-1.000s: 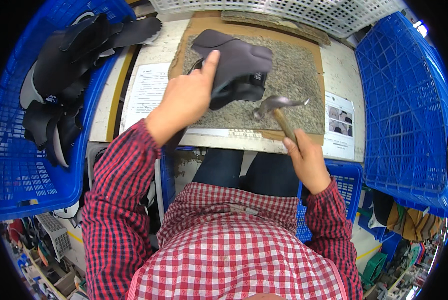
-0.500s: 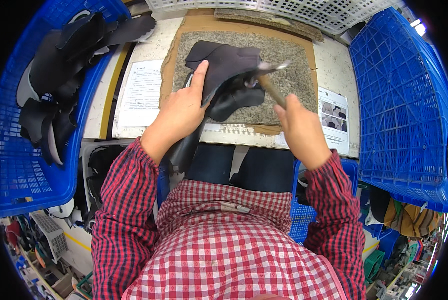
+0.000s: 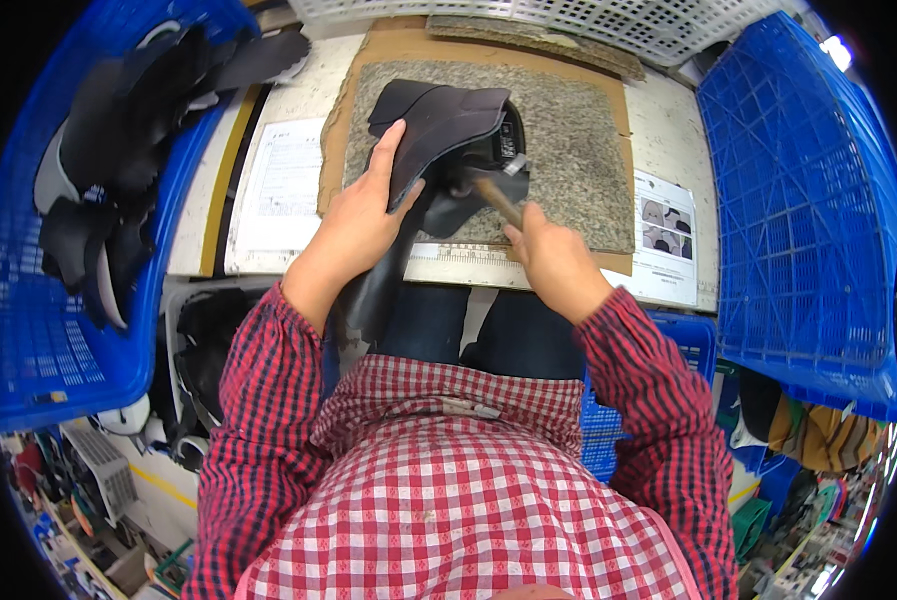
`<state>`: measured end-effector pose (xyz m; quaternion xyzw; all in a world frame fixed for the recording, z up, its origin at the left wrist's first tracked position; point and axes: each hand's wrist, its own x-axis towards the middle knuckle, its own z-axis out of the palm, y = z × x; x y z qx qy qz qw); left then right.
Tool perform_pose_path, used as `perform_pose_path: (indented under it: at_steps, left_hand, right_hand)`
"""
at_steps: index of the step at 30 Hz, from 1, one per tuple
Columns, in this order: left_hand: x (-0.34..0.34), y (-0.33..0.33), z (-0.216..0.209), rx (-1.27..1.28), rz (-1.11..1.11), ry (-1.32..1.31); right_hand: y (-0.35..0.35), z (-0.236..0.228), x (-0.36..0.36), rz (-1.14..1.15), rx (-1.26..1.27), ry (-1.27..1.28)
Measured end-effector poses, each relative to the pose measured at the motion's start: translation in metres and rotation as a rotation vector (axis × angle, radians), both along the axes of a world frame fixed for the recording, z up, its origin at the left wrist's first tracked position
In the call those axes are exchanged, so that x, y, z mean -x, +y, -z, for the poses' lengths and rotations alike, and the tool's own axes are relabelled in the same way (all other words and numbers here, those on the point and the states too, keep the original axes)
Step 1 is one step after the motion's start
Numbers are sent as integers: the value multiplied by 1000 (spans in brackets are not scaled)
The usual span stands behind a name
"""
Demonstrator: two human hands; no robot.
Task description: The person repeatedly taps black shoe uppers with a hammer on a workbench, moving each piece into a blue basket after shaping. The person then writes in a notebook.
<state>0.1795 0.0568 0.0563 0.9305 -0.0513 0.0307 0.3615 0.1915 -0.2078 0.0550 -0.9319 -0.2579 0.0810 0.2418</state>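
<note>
A black leather shoe upper (image 3: pixel 438 125) lies across a speckled stone slab (image 3: pixel 578 150), its lower part hanging over the table's front edge. My left hand (image 3: pixel 358 225) grips its left side, index finger stretched along the top and thumb apart near the lower fold. Closed around the wooden handle of a hammer (image 3: pixel 499 201) is my right hand (image 3: pixel 556 262), at the slab's front right. The hammer's head is blurred and partly lost against the dark leather inside the upper, so I cannot tell whether it touches. A pale label shows in the upper's opening.
Brown cardboard (image 3: pixel 343 150) lies under the slab. Printed sheets (image 3: pixel 276 190) flank it, another sheet (image 3: pixel 665 235) at right. A blue crate (image 3: pixel 78 370) of black leather pieces stands left, a blue crate (image 3: pixel 798 220) right, and a white basket (image 3: pixel 568 25) behind.
My right hand and the hammer have moved left and nearer to me, the head going from above the upper's right edge down to its opening. My left hand has shifted slightly left.
</note>
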Motion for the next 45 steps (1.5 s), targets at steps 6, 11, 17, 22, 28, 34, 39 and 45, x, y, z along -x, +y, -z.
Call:
perform_pose_path:
  at_steps: [6,11,17,22,28,34,39,45]
  left_hand:
    - [0,0,3,94,-9,-2]
    - [-1,2,0,38,81,-59]
    - [-48,17,-91,-500,233,444]
    - [-97,-10,-136,-992,408,-818]
    - [-105,-65,-94,-324,423,-402]
    - [-94,-36,-88,-599,146,-912]
    - [-97,-6,-74,-170,330,-92]
    - [-91,1,-51,-297,205,-614]
  right_hand:
    - [2,-3,5,141,-280,-245]
    - [4,14,18,-1,-149,105]
    - [-21,16,35,-11,-292,66]
    - [-38,-25,47,-29,-393,23]
    - [-67,-5,38,124,-339,-50]
    - [-97,15,46,188,-257,71]
    - [-98,21,44,186,-253,169]
    - [-89,13,36,181,-303,111]
